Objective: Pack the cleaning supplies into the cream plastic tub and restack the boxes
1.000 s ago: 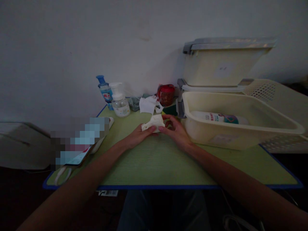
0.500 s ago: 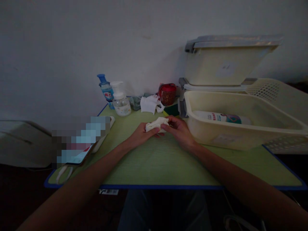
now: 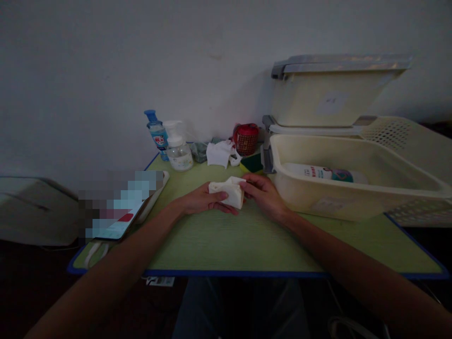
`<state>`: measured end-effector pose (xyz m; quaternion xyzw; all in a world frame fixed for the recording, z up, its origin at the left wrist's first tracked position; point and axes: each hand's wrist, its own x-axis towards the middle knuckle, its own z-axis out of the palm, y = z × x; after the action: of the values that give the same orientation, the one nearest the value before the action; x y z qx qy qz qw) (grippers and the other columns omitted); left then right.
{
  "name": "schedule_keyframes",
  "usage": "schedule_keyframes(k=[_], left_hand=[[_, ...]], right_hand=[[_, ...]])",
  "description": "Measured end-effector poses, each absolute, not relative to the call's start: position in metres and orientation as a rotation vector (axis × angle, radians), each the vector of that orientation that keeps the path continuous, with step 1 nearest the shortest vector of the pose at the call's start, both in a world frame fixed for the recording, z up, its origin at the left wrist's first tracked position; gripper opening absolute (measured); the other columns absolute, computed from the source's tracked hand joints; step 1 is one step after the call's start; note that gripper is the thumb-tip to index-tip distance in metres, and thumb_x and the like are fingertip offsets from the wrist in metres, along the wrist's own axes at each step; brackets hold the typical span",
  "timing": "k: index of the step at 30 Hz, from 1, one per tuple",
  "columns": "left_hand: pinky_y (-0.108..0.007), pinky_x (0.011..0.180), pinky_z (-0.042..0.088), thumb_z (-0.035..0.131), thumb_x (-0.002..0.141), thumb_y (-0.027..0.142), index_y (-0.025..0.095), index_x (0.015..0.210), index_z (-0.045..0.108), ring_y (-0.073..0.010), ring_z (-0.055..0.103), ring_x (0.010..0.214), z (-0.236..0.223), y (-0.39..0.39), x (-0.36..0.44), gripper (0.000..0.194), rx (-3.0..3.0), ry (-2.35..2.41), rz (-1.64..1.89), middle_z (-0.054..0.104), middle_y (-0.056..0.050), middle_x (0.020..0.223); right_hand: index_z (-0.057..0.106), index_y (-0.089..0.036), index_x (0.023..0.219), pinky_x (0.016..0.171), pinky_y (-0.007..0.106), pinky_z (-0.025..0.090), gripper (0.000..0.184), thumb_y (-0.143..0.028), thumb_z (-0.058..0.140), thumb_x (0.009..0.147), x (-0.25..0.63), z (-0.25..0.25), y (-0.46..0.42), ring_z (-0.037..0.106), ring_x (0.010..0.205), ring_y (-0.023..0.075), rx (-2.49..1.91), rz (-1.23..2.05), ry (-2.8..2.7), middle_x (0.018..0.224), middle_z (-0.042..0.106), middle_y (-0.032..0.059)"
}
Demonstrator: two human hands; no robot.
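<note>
A blue bottle (image 3: 158, 140) and a clear pump bottle (image 3: 179, 154) stand at the far left of a green table (image 3: 229, 242); at right, a white bottle (image 3: 319, 173) lies inside an open cream bin (image 3: 367, 202).

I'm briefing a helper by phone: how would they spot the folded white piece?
Find the green tabletop with the blue edge. Over it, the left hand and right hand hold the folded white piece. Unlike the white item lying behind it near the red container, it is held.
</note>
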<state>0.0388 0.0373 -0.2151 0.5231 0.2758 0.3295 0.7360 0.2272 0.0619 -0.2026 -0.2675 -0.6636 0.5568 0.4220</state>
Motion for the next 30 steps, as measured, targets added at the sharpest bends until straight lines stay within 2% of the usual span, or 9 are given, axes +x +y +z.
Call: schedule_keyframes(k=[5,9,15,19,23,27,30], left_hand=[[-0.029,0.074,0.053,0.072,0.068,0.035,0.01,0.104,0.062,-0.0192,0.068,0.079,-0.211,0.034,0.039,0.045,1.177,0.633,0.618,0.067,-0.016,0.103],[-0.032,0.077,0.053,0.074,0.066,0.036,0.009,0.096,0.065,-0.021,0.068,0.082,-0.21,0.035,0.037,0.042,1.233,0.634,0.539,0.069,-0.014,0.097],[-0.033,0.08,0.052,0.071,0.069,0.032,0.009,0.093,0.066,-0.0211,0.066,0.086,-0.208,0.035,0.036,0.035,1.32,0.627,0.441,0.069,-0.013,0.098],[-0.03,0.078,0.052,0.073,0.066,0.037,0.008,0.094,0.066,-0.019,0.066,0.084,-0.208,0.035,0.037,0.04,1.314,0.629,0.493,0.069,-0.011,0.096],[-0.025,0.073,0.052,0.074,0.065,0.032,0.008,0.085,0.066,-0.0147,0.065,0.077,-0.208,0.036,0.039,0.032,1.305,0.631,0.483,0.07,-0.008,0.085],[-0.022,0.07,0.051,0.075,0.063,0.034,0.009,0.082,0.067,-0.0128,0.064,0.074,-0.207,0.036,0.04,0.032,1.272,0.631,0.481,0.069,-0.005,0.083],[-0.022,0.07,0.05,0.075,0.062,0.035,0.009,0.082,0.066,-0.0127,0.064,0.074,-0.206,0.036,0.041,0.034,1.275,0.654,0.474,0.069,-0.004,0.082]], right_hand=[[0.057,-0.016,0.068,0.048,0.021,0.027,0.025,-0.041,0.062,0.067,0.228,-0.2,0.06,0.037,0.051,0.0064,-0.729,1.46,-1.651,0.058,0.048,-0.0042],[0.06,-0.015,0.07,0.045,0.02,0.027,0.027,-0.041,0.065,0.066,0.23,-0.202,0.063,0.038,0.049,0.0055,-0.73,1.565,-1.701,0.058,0.051,-0.0039],[0.06,-0.014,0.07,0.042,0.018,0.025,0.028,-0.042,0.064,0.069,0.234,-0.202,0.064,0.036,0.045,0.0034,-0.642,1.703,-1.772,0.056,0.05,-0.0054],[0.06,-0.014,0.072,0.045,0.019,0.031,0.026,-0.039,0.066,0.066,0.235,-0.198,0.062,0.043,0.048,0.0048,-0.686,1.657,-1.854,0.058,0.054,-0.0046],[0.06,-0.015,0.069,0.054,0.022,0.041,0.021,-0.033,0.068,0.061,0.234,-0.196,0.06,0.052,0.057,0.0084,-0.719,1.553,-1.884,0.065,0.058,-0.002],[0.06,-0.015,0.068,0.054,0.022,0.041,0.016,-0.03,0.067,0.063,0.235,-0.195,0.058,0.051,0.058,0.0082,-0.689,1.445,-1.876,0.066,0.057,-0.0016],[0.061,-0.015,0.069,0.053,0.021,0.04,0.018,-0.031,0.065,0.065,0.237,-0.193,0.057,0.05,0.057,0.0074,-0.649,1.483,-1.877,0.066,0.056,-0.0017]])
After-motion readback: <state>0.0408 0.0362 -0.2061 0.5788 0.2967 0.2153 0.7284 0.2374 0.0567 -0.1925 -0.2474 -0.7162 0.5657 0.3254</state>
